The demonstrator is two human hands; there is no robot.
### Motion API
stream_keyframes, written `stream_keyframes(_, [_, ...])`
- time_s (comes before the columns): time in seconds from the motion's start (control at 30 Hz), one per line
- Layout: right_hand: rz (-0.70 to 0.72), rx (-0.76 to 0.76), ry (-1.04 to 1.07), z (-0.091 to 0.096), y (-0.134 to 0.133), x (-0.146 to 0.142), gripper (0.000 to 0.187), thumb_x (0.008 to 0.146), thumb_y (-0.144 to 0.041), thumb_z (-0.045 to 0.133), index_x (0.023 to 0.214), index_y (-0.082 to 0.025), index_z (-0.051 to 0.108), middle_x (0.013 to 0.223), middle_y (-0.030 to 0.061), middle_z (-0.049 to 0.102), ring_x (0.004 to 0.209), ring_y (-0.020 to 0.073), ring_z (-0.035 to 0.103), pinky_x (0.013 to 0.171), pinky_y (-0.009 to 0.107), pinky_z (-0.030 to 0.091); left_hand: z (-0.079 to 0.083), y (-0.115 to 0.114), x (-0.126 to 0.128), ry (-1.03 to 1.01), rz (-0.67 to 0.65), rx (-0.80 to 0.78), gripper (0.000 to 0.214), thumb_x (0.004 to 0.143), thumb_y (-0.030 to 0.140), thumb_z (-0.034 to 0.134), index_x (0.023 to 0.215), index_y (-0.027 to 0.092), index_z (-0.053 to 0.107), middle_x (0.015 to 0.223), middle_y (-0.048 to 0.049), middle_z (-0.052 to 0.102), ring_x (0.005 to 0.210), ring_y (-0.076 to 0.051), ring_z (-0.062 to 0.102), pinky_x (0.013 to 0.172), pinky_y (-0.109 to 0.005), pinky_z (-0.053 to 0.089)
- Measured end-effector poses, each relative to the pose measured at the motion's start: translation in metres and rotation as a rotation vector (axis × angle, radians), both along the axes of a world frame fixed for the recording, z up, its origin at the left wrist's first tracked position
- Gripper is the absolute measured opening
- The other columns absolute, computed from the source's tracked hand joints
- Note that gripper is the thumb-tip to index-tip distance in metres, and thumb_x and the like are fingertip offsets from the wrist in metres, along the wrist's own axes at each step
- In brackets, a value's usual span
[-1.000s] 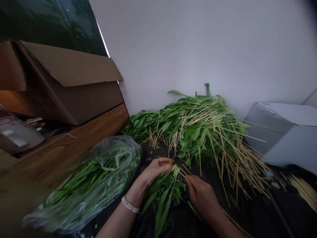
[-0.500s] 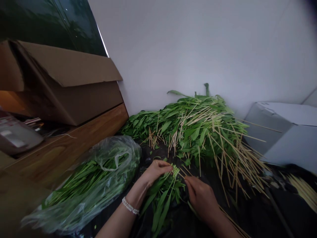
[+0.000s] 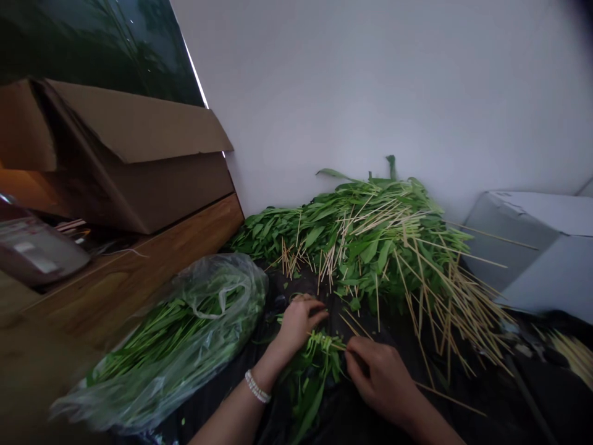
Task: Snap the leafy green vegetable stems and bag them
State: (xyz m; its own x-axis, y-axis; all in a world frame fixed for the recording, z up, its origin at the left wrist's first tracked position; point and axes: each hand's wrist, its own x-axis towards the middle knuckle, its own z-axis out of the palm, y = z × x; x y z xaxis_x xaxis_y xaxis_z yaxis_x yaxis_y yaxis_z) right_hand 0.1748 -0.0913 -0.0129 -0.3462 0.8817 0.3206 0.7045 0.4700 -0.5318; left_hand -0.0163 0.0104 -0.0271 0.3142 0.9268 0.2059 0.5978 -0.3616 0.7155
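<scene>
My left hand [image 3: 299, 321], with a bead bracelet on the wrist, is curled around the stem end of a small bunch of green leafy stalks [image 3: 311, 371] lying on black plastic sheet [image 3: 477, 414]. My right hand [image 3: 380, 377] pinches a thin wooden skewer [image 3: 445, 398] at the bunch's stem ends, its fingers closed. Both hands meet just in front of a big heap of leafy greens threaded on skewers [image 3: 380, 241].
A clear plastic bag of green stalks [image 3: 176, 343] lies at left. A wooden ledge [image 3: 139, 266] carries an open cardboard box [image 3: 134, 161]. A white box [image 3: 532, 247] stands at right, with loose skewers [image 3: 569, 349] near it. A white wall is behind.
Both hands and the small bunch have slid slightly nearer to me and lower; the left hand has curled more tightly over the stem ends. The view shifted a little.
</scene>
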Motion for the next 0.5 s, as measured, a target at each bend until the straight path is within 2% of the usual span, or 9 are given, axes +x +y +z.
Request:
stream_keyframes(0.07, [0.001,0.001,0.0,0.0,-0.001,-0.001,0.02,0.091,-0.02,0.039,0.074,-0.021,0.048,0.07,-0.0014,0.057,0.062,0.0111,0.054,0.059,0.023,0.033,-0.003,-0.001,0.001,0.137,-0.004,0.049,0.025,0.074,0.032,0.072,0.096,0.021,0.076,0.095,-0.0093,0.07,0.094,-0.026,0.059,0.085,-0.035,0.042])
stream_keyframes(0.2, [-0.009,0.014,-0.01,0.0,-0.001,-0.002,0.02,0.092,-0.02,0.039,0.075,-0.021,0.05,0.07,-0.0011,0.058,0.063,0.0115,0.056,0.06,0.023,0.035,-0.003,-0.001,0.001,0.129,0.039,0.031,0.02,0.073,0.024,0.07,0.092,0.022,0.076,0.088,-0.0069,0.071,0.089,-0.024,0.06,0.082,-0.034,0.044])
stream_keyframes(0.33, [-0.076,0.033,0.016,-0.006,0.003,0.0,0.023,0.092,-0.021,0.039,0.076,-0.021,0.055,0.071,-0.0002,0.062,0.065,0.0123,0.06,0.063,0.022,0.04,0.003,0.002,-0.004,-0.07,0.088,0.036,0.018,0.075,0.025,0.067,0.091,0.023,0.076,0.09,-0.0061,0.073,0.089,-0.024,0.063,0.085,-0.033,0.044])
stream_keyframes(0.5, [-0.172,0.123,0.068,-0.022,0.013,0.009,0.026,0.094,-0.024,0.037,0.092,-0.021,0.063,0.091,0.0048,0.07,0.077,0.015,0.068,0.069,0.023,0.048,0.014,0.003,-0.008,-0.409,0.125,-0.148,0.022,0.076,0.033,0.067,0.089,0.017,0.077,0.088,-0.0069,0.077,0.088,-0.024,0.068,0.087,-0.033,0.047])
